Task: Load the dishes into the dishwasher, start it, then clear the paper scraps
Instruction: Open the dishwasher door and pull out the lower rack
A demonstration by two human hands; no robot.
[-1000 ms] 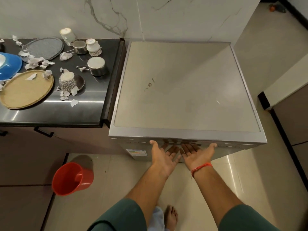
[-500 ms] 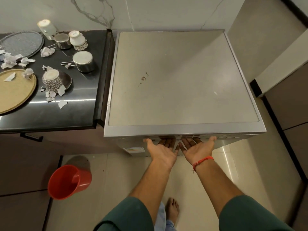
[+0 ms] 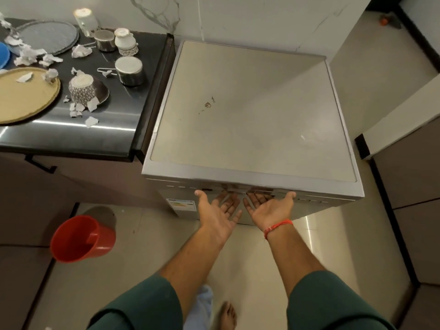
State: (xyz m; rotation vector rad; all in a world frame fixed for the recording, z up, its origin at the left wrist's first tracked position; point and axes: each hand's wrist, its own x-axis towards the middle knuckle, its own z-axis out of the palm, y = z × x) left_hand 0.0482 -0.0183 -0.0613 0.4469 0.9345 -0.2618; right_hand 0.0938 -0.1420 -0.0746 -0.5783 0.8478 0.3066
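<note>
A silver dishwasher (image 3: 250, 115) stands right of the black counter (image 3: 71, 136). My left hand (image 3: 219, 210) and my right hand (image 3: 266, 207) are palm up side by side under its front top edge, fingertips tucked out of sight into the door handle (image 3: 238, 188). On the counter lie a tan plate (image 3: 21, 96), a grey plate (image 3: 47, 36), a blue plate's edge (image 3: 3, 55), an upturned patterned bowl (image 3: 82, 90), a steel cup (image 3: 129, 70), a smaller steel cup (image 3: 104, 39), a white jar (image 3: 125, 41) and a white cup (image 3: 85, 20). Torn paper scraps (image 3: 31, 55) are strewn among them.
A red bucket (image 3: 81, 238) stands on the tiled floor to the left of my legs, below the counter. Cabinet fronts line the right side. My bare foot (image 3: 228, 315) is on the floor in front of the dishwasher.
The view has shifted, bringing the counter's dishes back toward the middle left. Both hands stay at the dishwasher's handle, and a thin gap shows at the door's top edge.
</note>
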